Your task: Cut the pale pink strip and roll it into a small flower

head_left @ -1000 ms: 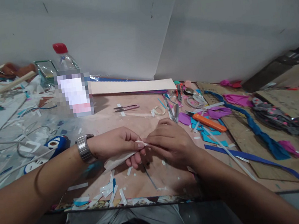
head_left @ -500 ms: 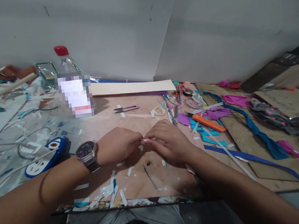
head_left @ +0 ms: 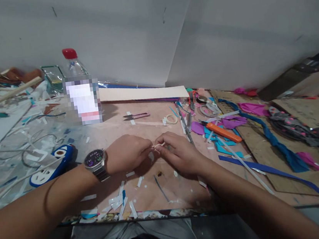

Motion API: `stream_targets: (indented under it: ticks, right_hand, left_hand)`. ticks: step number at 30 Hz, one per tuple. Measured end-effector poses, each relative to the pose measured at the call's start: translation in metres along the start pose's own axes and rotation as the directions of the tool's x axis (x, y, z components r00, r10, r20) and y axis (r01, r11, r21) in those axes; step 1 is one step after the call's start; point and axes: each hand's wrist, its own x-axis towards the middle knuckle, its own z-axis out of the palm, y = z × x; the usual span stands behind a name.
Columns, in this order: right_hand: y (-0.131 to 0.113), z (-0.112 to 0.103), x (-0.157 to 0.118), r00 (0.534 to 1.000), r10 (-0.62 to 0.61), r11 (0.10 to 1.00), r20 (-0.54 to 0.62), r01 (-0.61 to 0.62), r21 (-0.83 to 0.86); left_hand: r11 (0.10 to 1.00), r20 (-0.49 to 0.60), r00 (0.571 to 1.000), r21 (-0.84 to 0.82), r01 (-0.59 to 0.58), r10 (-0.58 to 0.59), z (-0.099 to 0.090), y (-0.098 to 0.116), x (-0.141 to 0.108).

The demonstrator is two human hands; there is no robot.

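Observation:
Over the middle of the table (head_left: 148, 198), my left hand (head_left: 128, 152) and my right hand (head_left: 178, 152) meet fingertip to fingertip. Both pinch a small, thin, pale strip (head_left: 158, 145); its ends are hidden in the fingers and its material is too small to make out. A smartwatch (head_left: 94, 159) is on my left wrist. Beyond the hands lie thread snips (head_left: 137, 116) and a roll of tape (head_left: 172, 119). An orange utility knife (head_left: 223, 131) rests to the right of my right hand.
Several white scraps (head_left: 118, 200) lie near the front edge. A blue-and-white power strip (head_left: 52, 167) with cables is at left, a red-capped bottle (head_left: 73, 64) behind it. At right are a blue ribbon (head_left: 272, 136), a purple strip (head_left: 270, 170), and a pincushion (head_left: 290, 121).
My right fingers have curled and lifted slightly, so more of the pale strip shows between the hands. My left hand keeps its pinch. The view has shifted a little.

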Motion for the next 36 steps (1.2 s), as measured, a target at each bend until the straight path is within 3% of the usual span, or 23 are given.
stream_targets:
  ticks: [7,18,22,27,29,32,34,36]
  right_hand:
    - [0.002,-0.002,-0.002,0.996,-0.084,0.996,-0.031,0.085,0.013]
    - [0.001,-0.003,-0.003,0.984,-0.062,0.998,-0.169,0.062,-0.006]
    - [0.004,-0.003,-0.003,0.985,-0.046,0.999,-0.169,0.041,-0.029]
    - [0.005,-0.002,-0.003,0.981,-0.122,0.993,-0.152,0.120,-0.022]
    - [0.005,-0.002,-0.003,0.980,-0.135,0.991,-0.146,0.135,-0.009]
    - [0.005,-0.003,-0.002,0.982,-0.125,0.992,-0.139,0.124,-0.016]
    - [0.005,-0.003,-0.001,0.980,-0.139,0.990,-0.142,0.137,-0.021]
    - [0.005,-0.004,-0.001,0.973,-0.193,0.981,-0.127,0.192,-0.021]
  left_hand:
    - [0.992,0.022,1.000,-0.123,-0.009,0.012,-0.002,0.002,0.000]
    - [0.959,0.036,0.998,-0.277,0.066,-0.059,-0.011,0.002,0.000]
    - [0.951,0.060,0.996,-0.298,0.076,-0.061,-0.010,0.001,0.000]
    - [0.938,0.090,0.995,-0.338,0.075,-0.047,-0.010,0.005,0.000]
    - [0.879,0.157,0.987,-0.463,0.114,-0.045,-0.011,0.006,0.000]
    - [0.616,0.339,0.941,-0.736,0.280,-0.023,-0.011,0.006,-0.001]
    - [0.441,0.415,0.910,-0.817,0.373,-0.001,-0.010,0.005,-0.002]
    - [0.346,0.445,0.895,-0.843,0.412,0.020,-0.008,0.002,-0.002]
